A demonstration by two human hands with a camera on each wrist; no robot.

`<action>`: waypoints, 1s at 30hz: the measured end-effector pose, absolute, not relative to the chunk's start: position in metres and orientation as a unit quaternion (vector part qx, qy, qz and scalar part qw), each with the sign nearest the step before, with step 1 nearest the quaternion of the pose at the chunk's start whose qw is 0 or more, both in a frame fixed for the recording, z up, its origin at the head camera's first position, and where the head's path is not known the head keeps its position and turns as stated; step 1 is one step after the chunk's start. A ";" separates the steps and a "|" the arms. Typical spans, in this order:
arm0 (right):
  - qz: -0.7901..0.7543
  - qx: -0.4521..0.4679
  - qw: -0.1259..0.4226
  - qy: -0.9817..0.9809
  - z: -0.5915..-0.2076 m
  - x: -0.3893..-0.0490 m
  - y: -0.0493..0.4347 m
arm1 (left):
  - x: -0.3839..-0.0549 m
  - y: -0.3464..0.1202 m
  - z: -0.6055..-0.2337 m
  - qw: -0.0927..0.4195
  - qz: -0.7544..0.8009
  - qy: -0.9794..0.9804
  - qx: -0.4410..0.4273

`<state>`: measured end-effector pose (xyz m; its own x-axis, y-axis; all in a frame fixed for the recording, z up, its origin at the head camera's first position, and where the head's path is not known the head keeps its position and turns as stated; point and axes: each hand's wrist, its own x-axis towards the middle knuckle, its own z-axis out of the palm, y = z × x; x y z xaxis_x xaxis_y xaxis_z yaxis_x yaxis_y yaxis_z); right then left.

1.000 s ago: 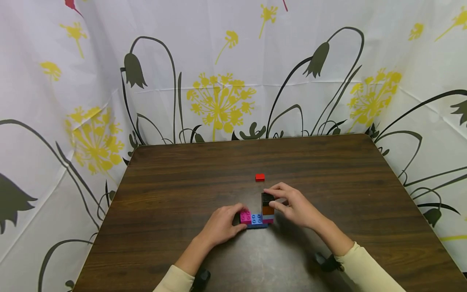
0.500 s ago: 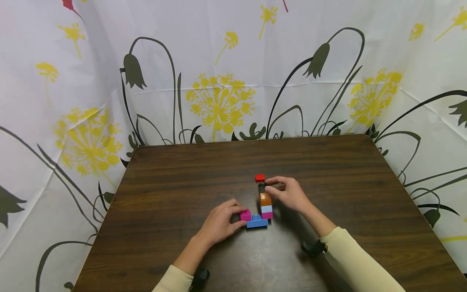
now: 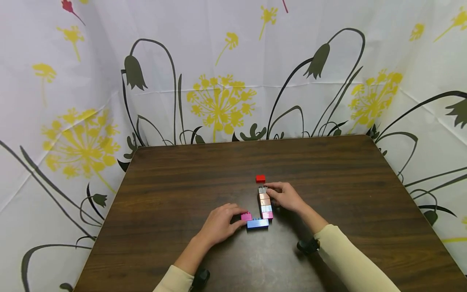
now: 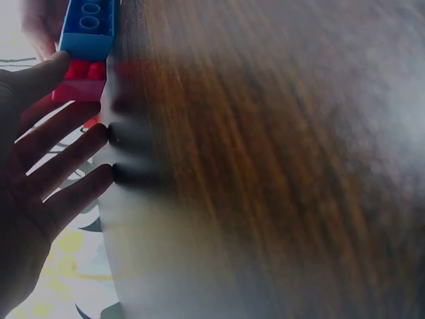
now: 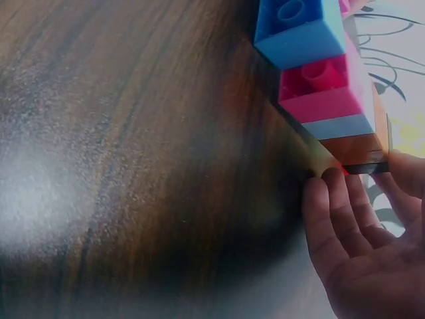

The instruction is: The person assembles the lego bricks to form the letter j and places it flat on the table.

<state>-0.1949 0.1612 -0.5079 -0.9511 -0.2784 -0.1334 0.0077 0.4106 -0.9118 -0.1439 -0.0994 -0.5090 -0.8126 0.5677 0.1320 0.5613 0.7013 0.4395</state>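
Observation:
A joined build of toy building bricks lies tipped back on the table, the hollow underside of its long blue brick (image 3: 257,224) showing in both wrist views. My left hand (image 3: 220,222) pinches the pink brick (image 3: 246,217) at its left end between thumb and fingers. From the right end a column runs away from me: a second pink brick (image 5: 325,100), a light blue brick (image 5: 340,125), an orange brick (image 5: 350,149) and a black brick (image 5: 373,168). My right hand (image 3: 287,197) grips that black end by thumb and index finger, its other fingers loosely extended.
A single red brick (image 3: 260,178) lies just beyond the column's far end. The dark wood table (image 3: 175,182) spreads on all sides, with a flower-patterned curtain (image 3: 219,61) behind it. Dark wrist devices sit by both sleeves.
The column stood upright and has tipped away from me, so the long blue brick's bottom faces forward. My right hand went back and down with the black end; the left stayed on the pink brick.

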 end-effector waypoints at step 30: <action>-0.465 -0.097 0.115 0.872 -0.516 -0.210 0.160 | -0.140 -0.099 -0.511 0.010 0.215 0.932 0.293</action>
<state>-0.2104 0.1595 -0.5160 -0.9548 -0.2763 -0.1098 -0.0629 0.5487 -0.8337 -0.1403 -0.0988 -0.5105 -0.8283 0.5499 0.1069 0.5412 0.7362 0.4065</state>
